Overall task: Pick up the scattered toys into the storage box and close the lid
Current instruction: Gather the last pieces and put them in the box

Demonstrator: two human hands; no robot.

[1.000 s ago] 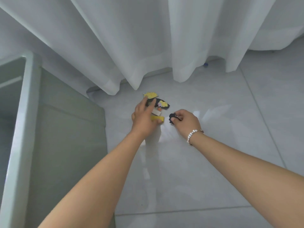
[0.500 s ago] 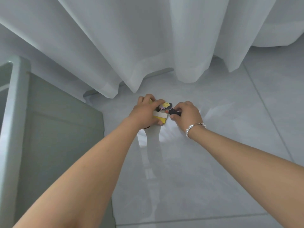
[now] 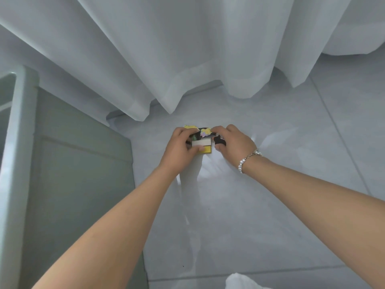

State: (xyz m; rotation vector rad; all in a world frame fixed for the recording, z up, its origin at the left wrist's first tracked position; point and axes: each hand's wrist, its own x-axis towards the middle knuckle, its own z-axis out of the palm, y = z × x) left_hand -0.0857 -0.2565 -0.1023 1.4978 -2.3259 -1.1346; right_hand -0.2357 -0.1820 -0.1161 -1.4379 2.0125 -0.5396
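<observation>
A small cluster of toys lies on the pale tiled floor just below the curtain hem: a white and yellow block [image 3: 201, 145], a dark piece with yellow and pink print [image 3: 205, 132] and a yellow scrap [image 3: 190, 127]. My left hand [image 3: 180, 147] grips the white and yellow block, thumb across its front. My right hand [image 3: 233, 142] curls round a small black toy [image 3: 219, 140] and its fingertips reach the printed dark piece. The grey-green storage box [image 3: 68, 184] stands at the left, its pale rim [image 3: 18, 126] near the frame edge.
White curtains [image 3: 187, 55] hang to the floor right behind the toys. A white object [image 3: 241, 281] pokes in at the bottom edge. A beaded bracelet [image 3: 249, 158] is on the right wrist.
Both hands have come together over the toy cluster. The left hand closed round the white and yellow block; the right hand, still holding the black toy, slid left to the dark printed piece.
</observation>
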